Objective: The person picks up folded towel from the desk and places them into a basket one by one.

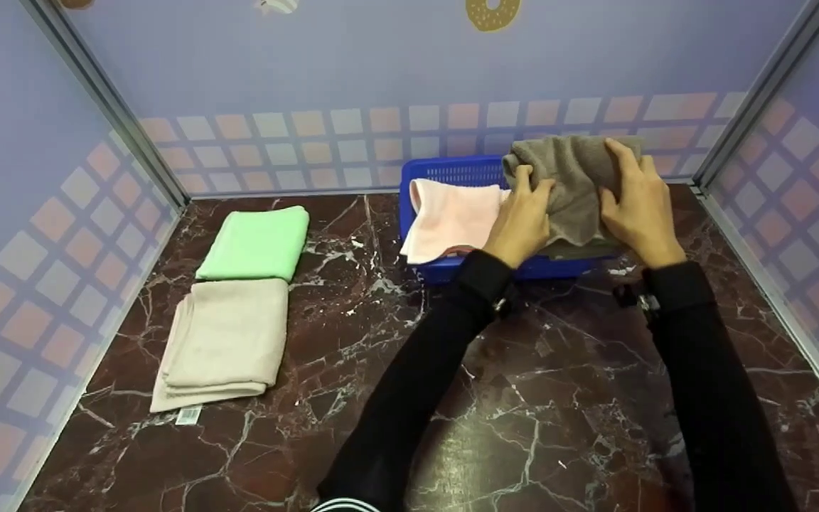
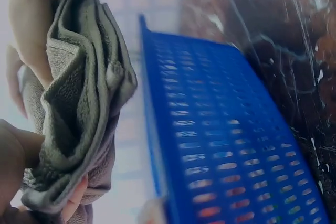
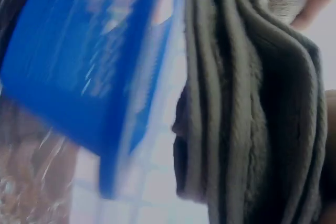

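Note:
A folded grey-brown towel (image 1: pixel 569 181) is held over the right half of a blue plastic basket (image 1: pixel 452 171). My left hand (image 1: pixel 523 217) grips its left side and my right hand (image 1: pixel 637 199) grips its right side. A pink towel (image 1: pixel 448 217) lies in the basket's left half and hangs over the front rim. The left wrist view shows the grey-brown towel (image 2: pixel 79 108) bunched in the hand beside the basket wall (image 2: pixel 220 145). In the right wrist view the towel's stacked folds (image 3: pixel 252 108) hang next to the basket (image 3: pixel 89 56).
On the dark marble table (image 1: pixel 395 398) at the left lie a folded green towel (image 1: pixel 257 243) and, nearer me, a folded beige towel (image 1: pixel 221 341) with a tag. Panel walls close in the table on three sides.

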A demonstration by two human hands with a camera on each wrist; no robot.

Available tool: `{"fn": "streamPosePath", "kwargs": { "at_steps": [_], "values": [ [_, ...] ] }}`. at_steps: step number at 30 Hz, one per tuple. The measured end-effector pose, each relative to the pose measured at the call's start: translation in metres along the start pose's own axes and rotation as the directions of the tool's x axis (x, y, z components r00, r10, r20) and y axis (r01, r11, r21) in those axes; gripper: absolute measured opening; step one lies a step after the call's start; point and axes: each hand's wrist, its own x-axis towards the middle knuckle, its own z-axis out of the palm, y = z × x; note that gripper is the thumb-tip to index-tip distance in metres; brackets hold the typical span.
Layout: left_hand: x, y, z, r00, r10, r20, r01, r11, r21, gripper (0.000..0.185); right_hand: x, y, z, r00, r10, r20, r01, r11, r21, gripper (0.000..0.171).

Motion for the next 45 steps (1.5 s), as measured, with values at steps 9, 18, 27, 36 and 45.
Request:
{"fn": "streamPosePath", "kwargs": {
  "at_steps": [9,18,27,36,45],
  "values": [
    [0.014,-0.004,0.039,0.948,-0.183,0.259,0.104,0.951,0.291,0.034,0.013,0.024,0.048,0.987,-0.06,0.149,0.085,0.981,-0.172,0.041],
    [0.007,-0.014,0.029,0.841,-0.22,0.493,0.03,0.931,0.365,0.045,0.013,0.019,0.073,0.852,-0.013,0.523,0.211,0.923,-0.321,0.029],
    [0.011,-0.01,0.038,0.881,-0.161,0.446,-0.05,0.904,0.425,0.043,0.014,0.016,0.072,0.799,0.096,0.594,0.266,0.83,-0.491,0.036],
    [-0.046,-0.03,-0.008,0.992,0.117,0.045,-0.125,0.948,0.291,0.043,-0.015,0.021,0.062,0.982,-0.189,0.013,0.189,0.973,-0.132,0.025],
    [-0.2,-0.204,-0.132,0.982,-0.186,-0.004,0.183,0.96,0.211,0.055,-0.065,0.017,0.067,0.953,-0.291,0.084,0.302,0.931,-0.204,0.057]
  ]
}}
